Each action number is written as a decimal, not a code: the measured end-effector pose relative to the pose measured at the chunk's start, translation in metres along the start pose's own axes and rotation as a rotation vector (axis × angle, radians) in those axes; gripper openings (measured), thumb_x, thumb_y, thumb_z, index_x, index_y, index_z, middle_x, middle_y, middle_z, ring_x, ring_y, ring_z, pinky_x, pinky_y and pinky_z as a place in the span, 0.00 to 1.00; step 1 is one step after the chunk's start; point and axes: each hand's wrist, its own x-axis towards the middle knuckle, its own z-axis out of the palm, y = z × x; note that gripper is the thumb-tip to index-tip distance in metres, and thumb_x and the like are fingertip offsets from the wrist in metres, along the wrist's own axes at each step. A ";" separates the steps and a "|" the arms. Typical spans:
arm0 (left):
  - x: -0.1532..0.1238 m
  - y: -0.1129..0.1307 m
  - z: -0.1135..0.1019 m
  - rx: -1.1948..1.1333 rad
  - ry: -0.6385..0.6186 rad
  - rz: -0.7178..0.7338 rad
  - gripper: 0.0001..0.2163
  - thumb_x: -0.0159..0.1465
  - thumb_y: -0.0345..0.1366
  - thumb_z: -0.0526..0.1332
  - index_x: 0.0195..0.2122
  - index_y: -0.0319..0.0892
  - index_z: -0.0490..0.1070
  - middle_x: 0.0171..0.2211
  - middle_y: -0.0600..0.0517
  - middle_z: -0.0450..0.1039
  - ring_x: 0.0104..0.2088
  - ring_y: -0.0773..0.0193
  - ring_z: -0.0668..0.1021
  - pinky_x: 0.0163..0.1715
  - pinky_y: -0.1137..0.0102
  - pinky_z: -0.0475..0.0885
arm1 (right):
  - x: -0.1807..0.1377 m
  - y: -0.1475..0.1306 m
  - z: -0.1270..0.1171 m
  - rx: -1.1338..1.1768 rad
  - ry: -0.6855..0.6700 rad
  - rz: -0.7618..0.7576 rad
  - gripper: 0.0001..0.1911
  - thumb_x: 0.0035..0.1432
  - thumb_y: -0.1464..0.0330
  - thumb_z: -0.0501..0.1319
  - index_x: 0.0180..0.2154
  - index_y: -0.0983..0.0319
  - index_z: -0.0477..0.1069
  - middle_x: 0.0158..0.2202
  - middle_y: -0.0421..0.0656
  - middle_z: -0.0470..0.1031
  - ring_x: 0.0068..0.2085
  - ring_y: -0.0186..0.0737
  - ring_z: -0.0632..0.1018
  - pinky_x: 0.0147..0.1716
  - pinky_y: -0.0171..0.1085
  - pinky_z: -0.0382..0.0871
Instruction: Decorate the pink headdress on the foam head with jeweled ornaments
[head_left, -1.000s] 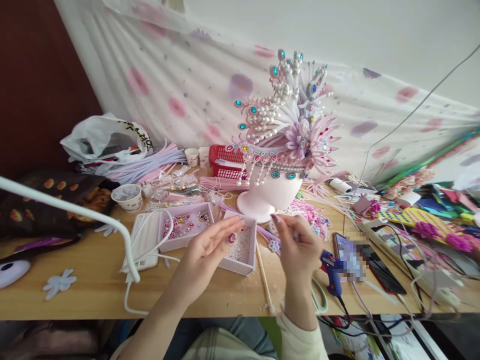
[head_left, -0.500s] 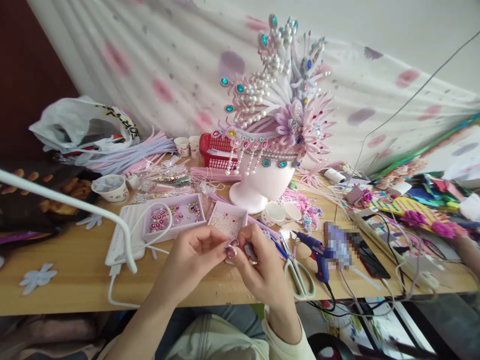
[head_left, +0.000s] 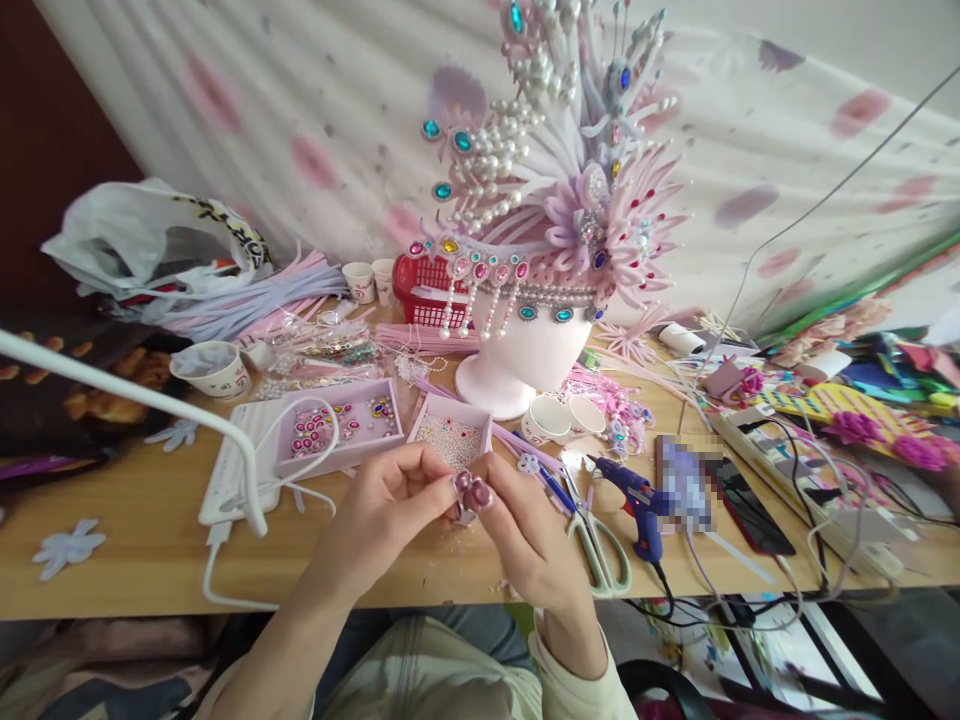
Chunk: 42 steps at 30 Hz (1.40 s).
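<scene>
My left hand (head_left: 384,518) and my right hand (head_left: 529,535) meet fingertip to fingertip above the table's front, both pinched closed. What sits between the fingers is too small and covered to make out. Just behind them is a small pale box (head_left: 417,412) of tiny pearl beads. To its left stands a lilac tray (head_left: 363,432) of pink and yellow gems in metallic settings. Beyond the boxes, a white mannequin head (head_left: 517,362) wears a tall pink and lilac headdress (head_left: 517,195) with pearls, blue gems and hanging bead strands.
At right lie scissors (head_left: 598,550), a blue glue gun (head_left: 637,505), a dark phone (head_left: 750,507) and a power strip (head_left: 795,490) with cables. A white curved lamp arm (head_left: 165,400) reaches in from the left. Paper cups (head_left: 546,420) and a red basket (head_left: 405,300) stand farther back.
My right fingers have straightened from a tighter curl, and both thumbs are now close together at the fingertips. The view has shifted slightly, so the headdress appears larger and higher.
</scene>
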 end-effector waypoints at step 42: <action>0.000 -0.003 0.000 -0.106 -0.125 -0.070 0.09 0.54 0.37 0.68 0.22 0.39 0.72 0.19 0.55 0.73 0.22 0.71 0.72 0.25 0.75 0.67 | -0.006 0.007 0.012 0.147 0.095 0.034 0.15 0.73 0.61 0.50 0.31 0.57 0.59 0.26 0.35 0.63 0.28 0.34 0.67 0.29 0.33 0.59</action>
